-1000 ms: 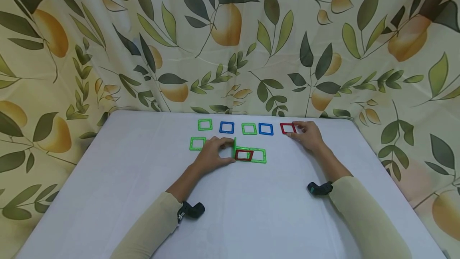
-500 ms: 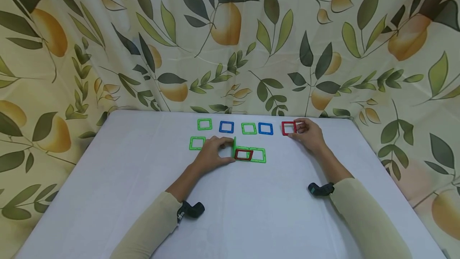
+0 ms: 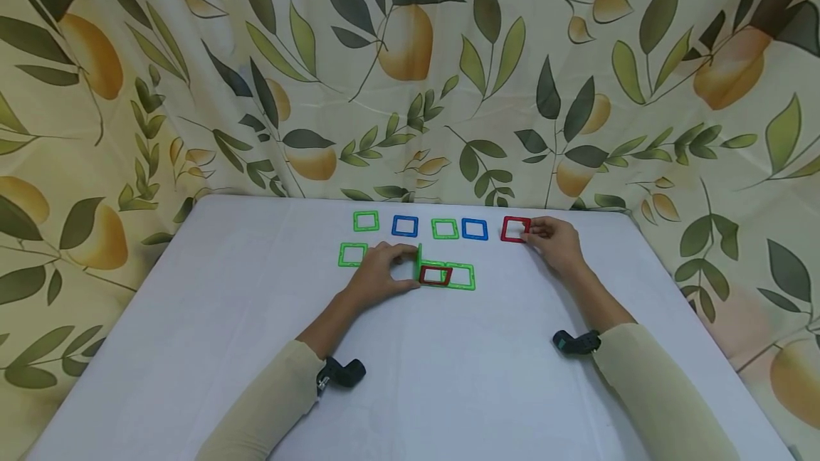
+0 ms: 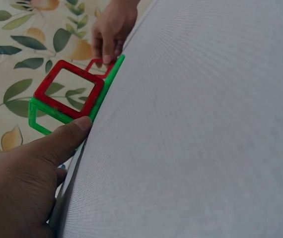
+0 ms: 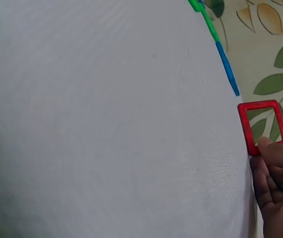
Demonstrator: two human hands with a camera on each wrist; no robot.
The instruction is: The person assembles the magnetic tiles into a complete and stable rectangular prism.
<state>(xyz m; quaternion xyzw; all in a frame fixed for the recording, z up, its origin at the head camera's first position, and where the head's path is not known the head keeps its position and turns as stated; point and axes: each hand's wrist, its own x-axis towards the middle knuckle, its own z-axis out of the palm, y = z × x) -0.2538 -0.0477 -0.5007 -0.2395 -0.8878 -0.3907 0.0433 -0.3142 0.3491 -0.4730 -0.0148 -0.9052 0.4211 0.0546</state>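
Note:
My left hand [image 3: 382, 270] spans an upright green square magnetic tile [image 3: 419, 264], thumb at its near edge and fingers at the far one. Against that tile stands a red square tile [image 4: 48, 79], close to the left thumb in the left wrist view. Two green tiles lie joined beneath and beside them, the right one [image 3: 472, 277] in plain sight. At the back right, my right hand [image 3: 556, 240] pinches another red square tile [image 5: 245, 128] between thumb and fingers. It is raised on edge in the right wrist view.
Along the back of the white table [image 3: 410, 390] lie a green tile [image 3: 366, 229], a blue tile [image 3: 404, 235], a second green tile [image 3: 445, 237] and a second blue tile [image 3: 474, 238]. One more green tile [image 3: 342, 255] sits left of my left hand, partly covered by it.
The red tile in my right hand has tilted up to face the head view and shifted slightly right. My left hand and the tiles by it stay put.

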